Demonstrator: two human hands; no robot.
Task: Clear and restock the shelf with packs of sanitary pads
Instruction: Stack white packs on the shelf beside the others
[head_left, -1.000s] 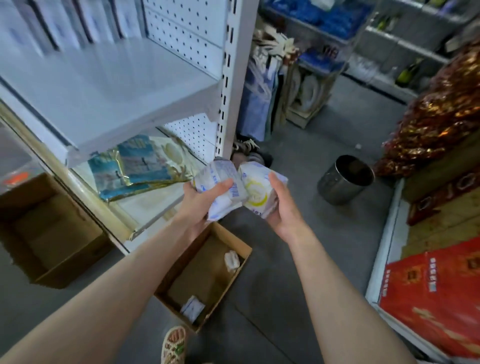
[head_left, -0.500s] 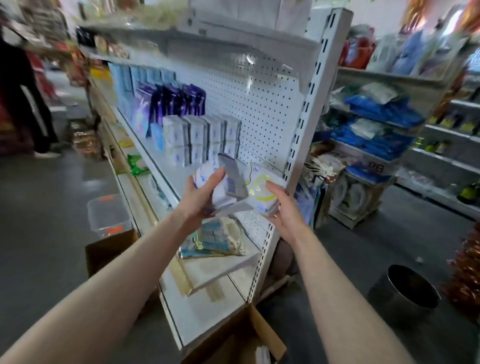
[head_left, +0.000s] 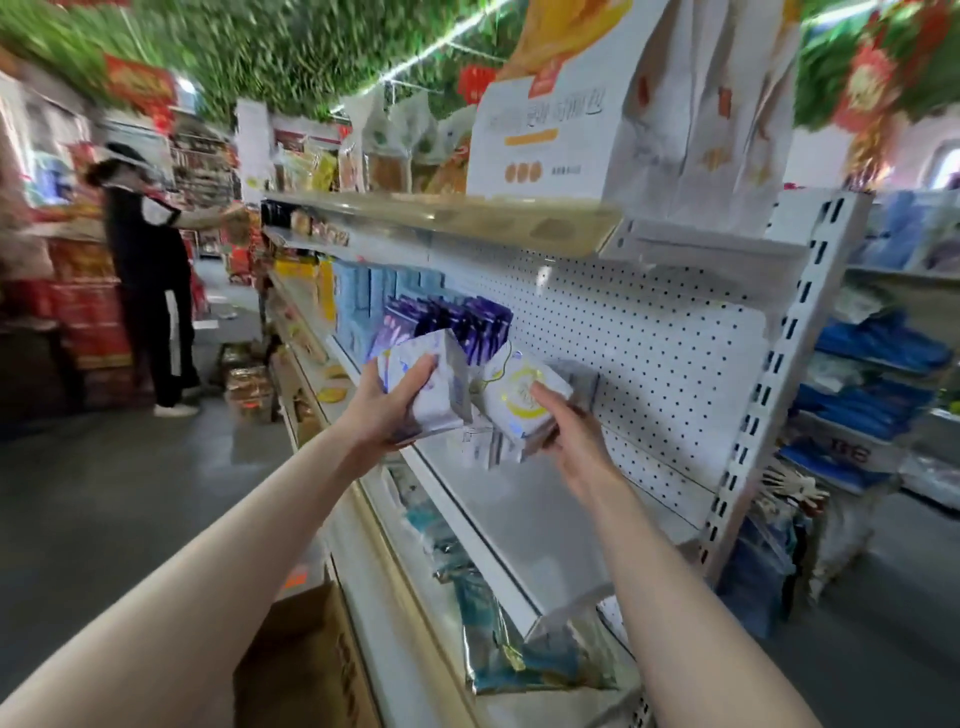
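Observation:
My left hand (head_left: 387, 402) grips a white and lilac pack of sanitary pads (head_left: 434, 382). My right hand (head_left: 569, 439) grips a second white pack with a yellow ring print (head_left: 519, 392). Both packs hover over the white shelf board (head_left: 524, 499), in front of the pegboard back (head_left: 649, 353). Just behind them on the same shelf stand purple packs (head_left: 457, 322) and light blue packs (head_left: 363, 301). More small white packs (head_left: 485, 449) show under my right hand, blurred.
A cardboard box (head_left: 306, 670) sits on the floor at lower left. Teal and gold bags (head_left: 519, 654) lie on the lower shelf. Large white snack bags (head_left: 623, 114) stand on the top shelf. A person in black (head_left: 150, 280) stands down the aisle at left.
The view has swung up from the floor box to the shelf. Both hands have risen with their packs and moved in over the shelf board, close to the purple packs.

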